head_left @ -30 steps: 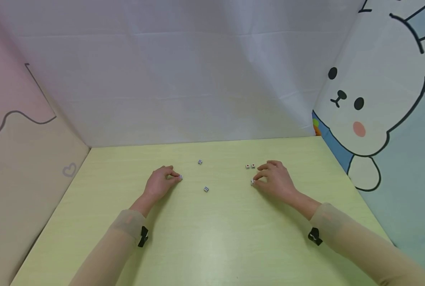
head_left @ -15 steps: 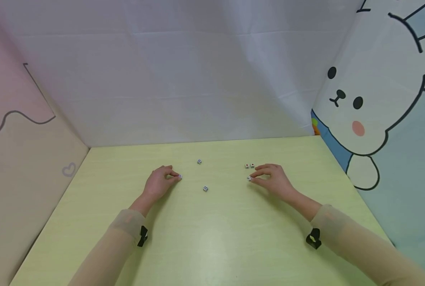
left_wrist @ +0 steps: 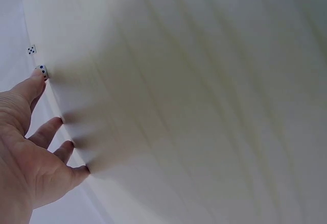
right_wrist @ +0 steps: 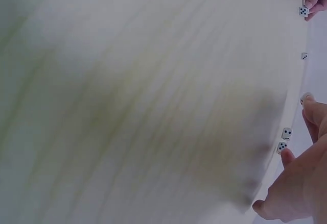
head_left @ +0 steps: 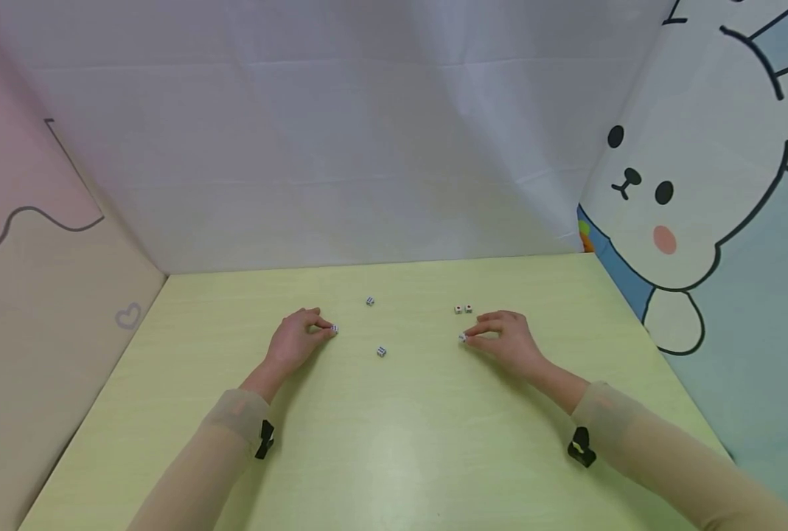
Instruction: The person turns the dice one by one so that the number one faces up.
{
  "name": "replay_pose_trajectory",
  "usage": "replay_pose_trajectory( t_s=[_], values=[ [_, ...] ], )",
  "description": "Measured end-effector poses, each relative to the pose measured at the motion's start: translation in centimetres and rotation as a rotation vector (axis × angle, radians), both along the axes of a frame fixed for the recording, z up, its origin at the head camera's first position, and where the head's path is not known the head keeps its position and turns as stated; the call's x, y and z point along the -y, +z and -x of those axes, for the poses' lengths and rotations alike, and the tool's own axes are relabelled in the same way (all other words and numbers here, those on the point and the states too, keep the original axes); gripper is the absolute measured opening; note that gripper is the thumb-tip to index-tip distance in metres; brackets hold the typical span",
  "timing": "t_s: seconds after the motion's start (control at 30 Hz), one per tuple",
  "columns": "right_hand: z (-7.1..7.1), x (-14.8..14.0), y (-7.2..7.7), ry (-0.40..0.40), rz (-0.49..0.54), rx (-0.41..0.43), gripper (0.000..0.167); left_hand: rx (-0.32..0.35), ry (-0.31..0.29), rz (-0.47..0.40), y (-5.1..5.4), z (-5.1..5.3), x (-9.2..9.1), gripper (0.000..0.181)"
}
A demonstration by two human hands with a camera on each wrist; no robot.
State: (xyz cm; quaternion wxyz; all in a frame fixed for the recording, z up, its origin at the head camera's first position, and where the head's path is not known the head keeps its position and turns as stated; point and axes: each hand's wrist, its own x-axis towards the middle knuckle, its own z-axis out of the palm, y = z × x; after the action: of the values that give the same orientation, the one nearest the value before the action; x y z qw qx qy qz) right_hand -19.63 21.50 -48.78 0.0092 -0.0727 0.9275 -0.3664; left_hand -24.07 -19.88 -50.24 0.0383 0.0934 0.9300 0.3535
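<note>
My left hand (head_left: 292, 341) pinches a small white die (head_left: 335, 330) between thumb and forefinger, low at the table; in the left wrist view dark dots show on this die (left_wrist: 43, 72). On the right, my right hand (head_left: 509, 343) pinches another white die (head_left: 463, 338) at its fingertips, mostly covered by the fingers in the right wrist view. Just beyond the right fingertips, two dice with red dots, a left one (head_left: 458, 310) and a right one (head_left: 469, 309), sit side by side. Between the hands lie a farther die (head_left: 370, 301) and a nearer die (head_left: 381, 352), apart from each other.
The pale yellow table (head_left: 394, 442) ends at a white cloth backdrop (head_left: 367, 147). A cartoon-printed panel (head_left: 752, 243) stands at the right, a pink and beige one (head_left: 62, 295) at the left. Black wrist pieces sit on the left sleeve (head_left: 234, 420) and right sleeve (head_left: 615, 420).
My right hand has moved slightly left with its die, rising a little and then coming back down towards the table. The left hand and the other dice stay in place.
</note>
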Motion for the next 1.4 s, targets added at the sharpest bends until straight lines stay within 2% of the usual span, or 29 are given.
replay_pose_trajectory(
  t_s=[0.33, 0.63, 1.4],
  values=[
    [-0.32, 0.04, -0.82, -0.017, 0.007, 0.022, 0.016, -0.002, 0.003, 0.003, 0.38, -0.10, -0.11, 0.020],
    [-0.62, 0.03, -0.89, 0.005, -0.006, -0.019, 0.013, -0.004, 0.000, 0.008, 0.38, -0.15, -0.11, 0.019],
    [-0.84, -0.56, -0.99, 0.020, -0.067, -0.055, 0.010, -0.019, 0.000, 0.015, 0.19, -0.02, -0.06, 0.020]
  ],
)
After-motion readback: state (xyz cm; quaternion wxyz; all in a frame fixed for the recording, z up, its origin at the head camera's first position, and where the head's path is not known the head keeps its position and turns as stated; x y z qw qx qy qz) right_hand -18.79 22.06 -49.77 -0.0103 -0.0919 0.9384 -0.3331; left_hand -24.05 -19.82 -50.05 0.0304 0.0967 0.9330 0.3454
